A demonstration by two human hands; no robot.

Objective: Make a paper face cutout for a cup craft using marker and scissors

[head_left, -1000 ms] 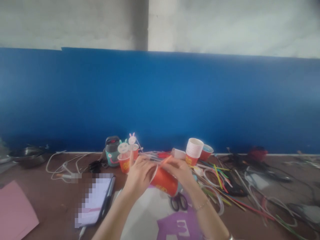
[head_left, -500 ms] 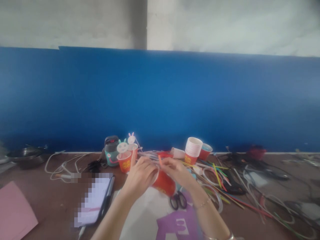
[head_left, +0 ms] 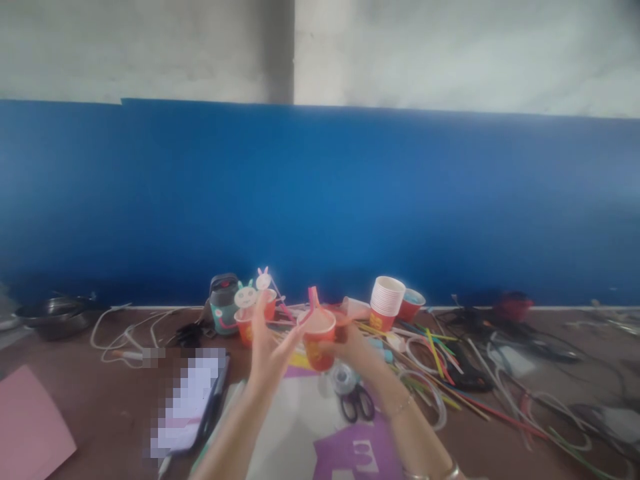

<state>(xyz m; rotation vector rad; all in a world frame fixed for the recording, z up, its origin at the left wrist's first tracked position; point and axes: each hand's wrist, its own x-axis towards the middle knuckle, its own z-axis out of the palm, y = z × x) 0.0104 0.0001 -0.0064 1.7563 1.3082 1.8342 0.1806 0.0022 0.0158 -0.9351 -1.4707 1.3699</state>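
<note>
A red paper cup [head_left: 319, 348] with a white rim and yellow print is upright in front of me. A pink-red strip [head_left: 313, 297] sticks up at its rim. Around the cup's right side curls my right hand [head_left: 356, 350], its fingers on the wall. My left hand [head_left: 270, 353] is open to the left of the cup, thumb and fingers spread, the thumb tip close to the rim. Whether that thumb touches the rim I cannot tell. Below the cup lie a roll of clear tape [head_left: 343, 379] and black-handled scissors [head_left: 357, 405].
Two cups with rabbit-face cutouts [head_left: 245, 297] stand behind my left hand. A stack of paper cups [head_left: 387, 303] is at the back right, near colourful pipe cleaners and straws [head_left: 435, 353]. Purple paper [head_left: 350, 443] and a phone [head_left: 193, 400] lie in front.
The cup has gone from tilted to upright. My left hand has come off it and opened, moving left. My right hand has shifted from the rim to the cup's side.
</note>
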